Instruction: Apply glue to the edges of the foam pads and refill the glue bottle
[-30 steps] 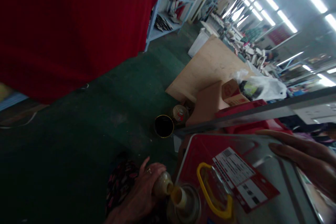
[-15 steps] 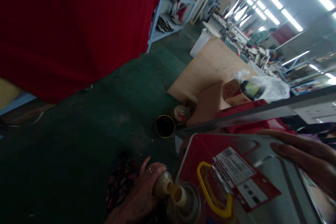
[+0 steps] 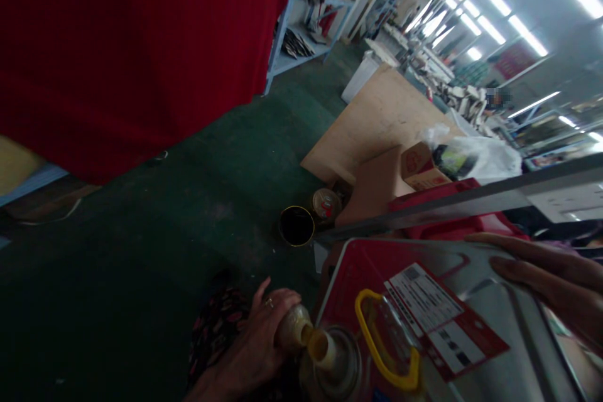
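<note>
At the lower centre my left hand [image 3: 261, 342], with a ring on one finger, is closed around a small pale bottle [image 3: 292, 326]. The bottle's mouth meets the pale, yellowish spout [image 3: 321, 348] of a large metal can [image 3: 377, 264]. Liquid passing between them cannot be made out. The can has a red and silver face, a white printed label [image 3: 424, 298] and a yellow carrying handle [image 3: 387, 352]. On its far right side lies my right hand [image 3: 551, 276], fingers stretched out flat against the metal; part of this hand is outside the picture.
On the green floor stand a dark open bucket [image 3: 296, 226] with a yellow rim and a lidded tin [image 3: 326, 203]. Beyond them are a cardboard box [image 3: 377, 182] and a wooden board [image 3: 377, 119]. A grey metal bar [image 3: 447, 201] runs above the can. Red cloth [image 3: 141, 63] hangs from shelving.
Almost nothing differs. The whole view has shifted by a few pixels, while the bottle stays at the spout and both hands keep their places.
</note>
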`<state>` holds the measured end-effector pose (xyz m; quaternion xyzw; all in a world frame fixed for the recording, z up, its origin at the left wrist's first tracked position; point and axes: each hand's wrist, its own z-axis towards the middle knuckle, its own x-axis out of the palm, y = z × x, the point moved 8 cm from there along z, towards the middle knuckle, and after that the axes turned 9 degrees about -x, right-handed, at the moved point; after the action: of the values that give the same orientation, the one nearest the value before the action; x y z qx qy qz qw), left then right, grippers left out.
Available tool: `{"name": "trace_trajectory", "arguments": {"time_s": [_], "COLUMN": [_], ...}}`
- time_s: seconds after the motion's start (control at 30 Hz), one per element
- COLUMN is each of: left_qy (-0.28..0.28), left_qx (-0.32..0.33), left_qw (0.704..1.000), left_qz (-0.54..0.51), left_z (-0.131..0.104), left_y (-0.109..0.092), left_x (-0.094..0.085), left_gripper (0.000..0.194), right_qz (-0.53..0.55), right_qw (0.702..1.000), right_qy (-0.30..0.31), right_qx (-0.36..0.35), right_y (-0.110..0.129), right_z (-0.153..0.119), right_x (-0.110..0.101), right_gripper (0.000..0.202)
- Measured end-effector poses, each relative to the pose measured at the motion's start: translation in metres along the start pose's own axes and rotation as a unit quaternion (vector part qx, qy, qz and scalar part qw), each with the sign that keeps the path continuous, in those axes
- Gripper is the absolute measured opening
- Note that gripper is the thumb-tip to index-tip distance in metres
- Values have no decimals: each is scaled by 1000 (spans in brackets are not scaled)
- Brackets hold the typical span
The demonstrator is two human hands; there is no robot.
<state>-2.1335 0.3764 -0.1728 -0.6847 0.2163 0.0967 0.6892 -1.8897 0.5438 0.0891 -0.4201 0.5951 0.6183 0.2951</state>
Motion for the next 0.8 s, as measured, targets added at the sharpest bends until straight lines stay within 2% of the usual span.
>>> {"name": "trace_trajectory", "arguments": {"time_s": [0.07, 0.13, 0.5, 0.67, 0.8], "left_qy": [4, 6, 9, 19, 25], "left_qx": [0, -1, 5, -6, -2], "left_qw": [1000, 1000, 1000, 1000, 1000], "left_qz": [-1, -2, -10, -13, -11], "left_z": [0, 0, 1, 2, 2], "left_y": [-1, -1, -2, -2, -1], "left_x": [0, 0, 0, -1, 1], "left_gripper": [50, 48, 51, 46, 46], "right_qz": [67, 93, 99, 106, 84], "right_qw": [996, 993, 991, 989, 993], "right_qy": [21, 20, 6, 6, 10], "right_qx": [53, 75, 86, 105, 87], "right_y": [-14, -21, -16, -24, -25], "right_z": [-2, -3, -5, -6, -5], "right_x": [4, 3, 2, 1, -1], "right_gripper": [48, 50, 48, 52, 55]}}
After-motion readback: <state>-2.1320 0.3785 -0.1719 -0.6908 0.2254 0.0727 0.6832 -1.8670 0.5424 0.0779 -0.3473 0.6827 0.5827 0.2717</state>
